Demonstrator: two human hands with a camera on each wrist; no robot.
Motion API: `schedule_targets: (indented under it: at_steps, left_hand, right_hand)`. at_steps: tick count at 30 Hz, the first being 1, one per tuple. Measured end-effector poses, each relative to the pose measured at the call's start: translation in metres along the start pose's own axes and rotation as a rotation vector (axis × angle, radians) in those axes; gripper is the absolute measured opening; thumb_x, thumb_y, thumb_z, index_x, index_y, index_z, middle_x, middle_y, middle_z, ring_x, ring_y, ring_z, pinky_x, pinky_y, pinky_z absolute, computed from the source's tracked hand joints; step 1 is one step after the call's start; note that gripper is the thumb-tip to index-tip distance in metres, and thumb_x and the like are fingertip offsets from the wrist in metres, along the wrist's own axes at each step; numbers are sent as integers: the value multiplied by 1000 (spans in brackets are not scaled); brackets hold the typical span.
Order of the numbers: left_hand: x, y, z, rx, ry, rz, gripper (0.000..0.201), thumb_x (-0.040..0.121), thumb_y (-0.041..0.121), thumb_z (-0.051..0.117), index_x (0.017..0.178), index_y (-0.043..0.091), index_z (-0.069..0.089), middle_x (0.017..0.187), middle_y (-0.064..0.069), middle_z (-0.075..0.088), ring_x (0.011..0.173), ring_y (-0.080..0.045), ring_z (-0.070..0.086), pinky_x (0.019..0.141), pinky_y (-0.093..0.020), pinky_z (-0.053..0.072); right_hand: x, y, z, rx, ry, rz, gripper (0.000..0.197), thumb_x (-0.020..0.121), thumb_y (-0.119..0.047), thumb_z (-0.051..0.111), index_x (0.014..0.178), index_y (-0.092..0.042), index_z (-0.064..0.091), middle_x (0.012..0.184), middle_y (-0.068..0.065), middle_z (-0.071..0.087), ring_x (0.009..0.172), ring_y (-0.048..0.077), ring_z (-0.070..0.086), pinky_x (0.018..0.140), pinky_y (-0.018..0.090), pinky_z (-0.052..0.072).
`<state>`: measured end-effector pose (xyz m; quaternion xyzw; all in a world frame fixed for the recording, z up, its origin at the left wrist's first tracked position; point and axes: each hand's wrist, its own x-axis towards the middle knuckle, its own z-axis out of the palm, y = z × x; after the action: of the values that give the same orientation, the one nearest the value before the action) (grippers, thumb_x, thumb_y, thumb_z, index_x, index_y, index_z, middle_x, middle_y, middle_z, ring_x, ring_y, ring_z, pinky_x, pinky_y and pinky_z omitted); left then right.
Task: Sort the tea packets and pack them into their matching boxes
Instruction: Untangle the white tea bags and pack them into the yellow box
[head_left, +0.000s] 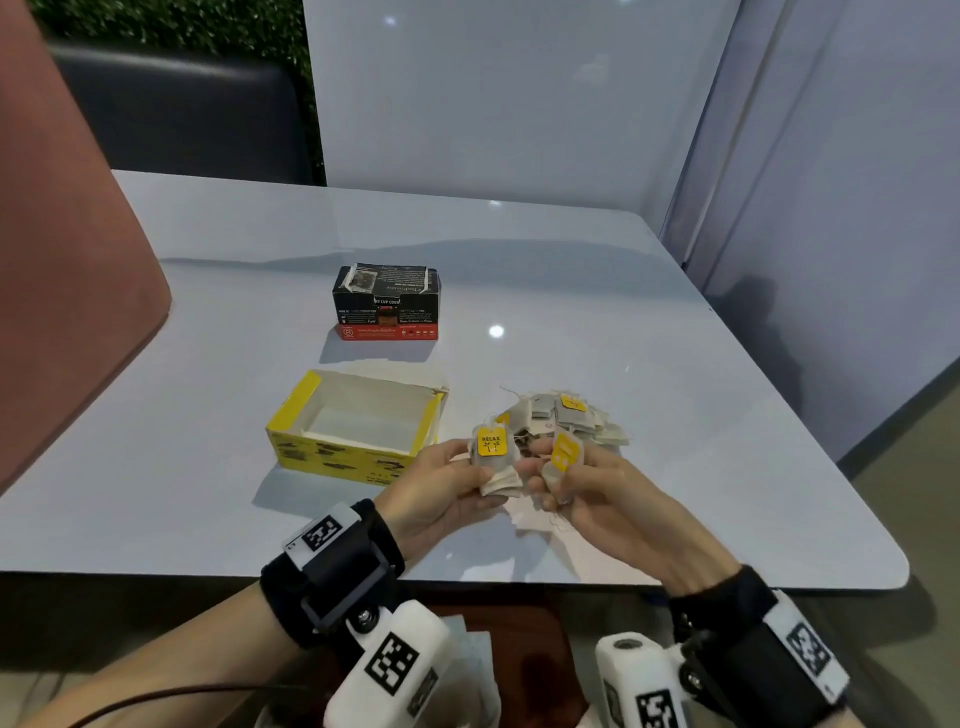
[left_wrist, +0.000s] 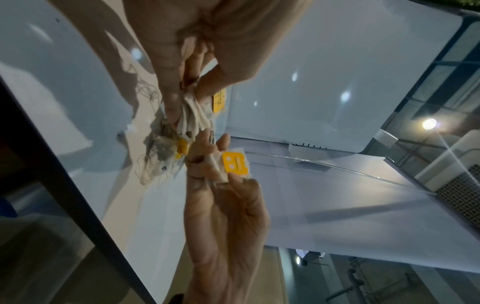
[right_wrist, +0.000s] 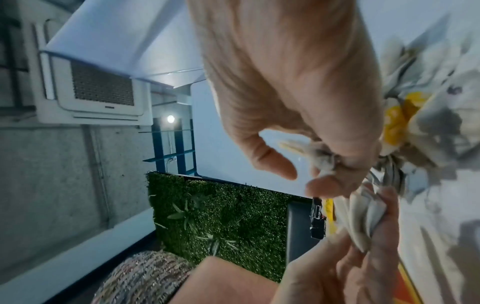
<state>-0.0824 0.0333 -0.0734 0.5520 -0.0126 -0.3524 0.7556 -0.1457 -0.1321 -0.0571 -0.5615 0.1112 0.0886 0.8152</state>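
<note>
My left hand (head_left: 467, 475) grips a small stack of white tea bags (head_left: 501, 475); the front one carries a yellow "RELAX" tag (head_left: 491, 441). Close beside it, my right hand (head_left: 563, 475) pinches a single tea bag with a yellow tag (head_left: 566, 451). In the left wrist view the stack (left_wrist: 193, 117) sits above the single bag's tag (left_wrist: 235, 163). A loose pile of tea bags (head_left: 569, 418) lies just behind both hands. The open yellow box (head_left: 291, 415) stands empty to the left, and the black and red box (head_left: 387, 306) stands behind it.
The glossy grey table (head_left: 649, 338) has bare surface to the right of and behind the pile. A reddish seat back (head_left: 67, 260) rises at the left edge, and pale partition panels (head_left: 519, 104) close off the back and right.
</note>
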Motion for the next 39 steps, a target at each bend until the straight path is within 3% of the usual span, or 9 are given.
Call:
schedule_targets:
  at_steps: [4,8,10,14,19,28,30,34,39]
  left_hand:
    - [1,-4,-1,41,48,28,33,90,-9,47,123,-3,49,102,-18,65,79,-23,66,68,-27,57]
    - [-2,-3,0,113,44,27,28,90,-6,49,118,-2,50,111,-21,66,88,-27,66,71,-28,57]
    - [-3,-3,-1,145,43,26,25,91,-4,49,116,-2,52,113,-21,65,94,-29,65,75,-30,56]
    - [-4,-3,-1,179,34,33,22,91,-4,49,112,-3,56,110,-20,66,91,-27,66,75,-30,57]
    - [-5,-6,3,191,17,46,20,90,-5,49,107,2,58,100,-11,69,77,-14,69,61,-20,55]
    - [-8,-4,7,74,-62,-44,26,92,-5,38,108,-3,59,99,-17,67,91,-26,65,76,-30,55]
    - [-8,-3,8,65,-68,-37,27,92,-5,36,105,-3,60,97,-17,66,92,-27,63,84,-31,51]
    - [-10,-2,9,48,-54,-25,27,92,-3,38,99,1,65,97,-15,66,96,-26,58,86,-30,50]
    - [-14,2,2,79,-79,10,33,96,21,46,116,0,62,112,-16,65,101,-25,61,98,-34,46]
  right_hand:
    - [-5,-8,-2,135,19,56,24,89,9,46,111,9,55,102,25,59,77,21,65,65,21,54]
    - [-11,-6,-10,494,-50,133,65,65,7,70,124,8,43,120,40,53,101,38,63,74,33,59]
    - [-12,-8,-10,632,-73,182,60,67,3,73,121,4,46,123,40,51,96,33,61,68,29,59]
    - [-9,-1,-8,142,125,32,12,86,8,52,97,7,57,98,23,63,77,21,70,69,20,57]
    - [-8,-2,-1,-206,119,-82,20,86,3,56,106,5,58,89,19,71,78,24,68,69,25,57]
    - [16,-5,22,-668,321,-232,50,68,-11,80,105,-15,47,83,8,57,73,24,66,67,34,58]
    - [19,-2,26,-789,391,-296,51,66,-14,82,103,-20,47,71,-2,54,69,15,60,65,21,52]
    - [23,6,27,-794,410,-336,53,66,-15,83,102,-21,46,68,-5,55,64,10,55,65,25,49]
    - [20,6,31,-855,278,-294,59,65,-15,82,109,-20,43,70,-10,54,56,-1,52,49,9,40]
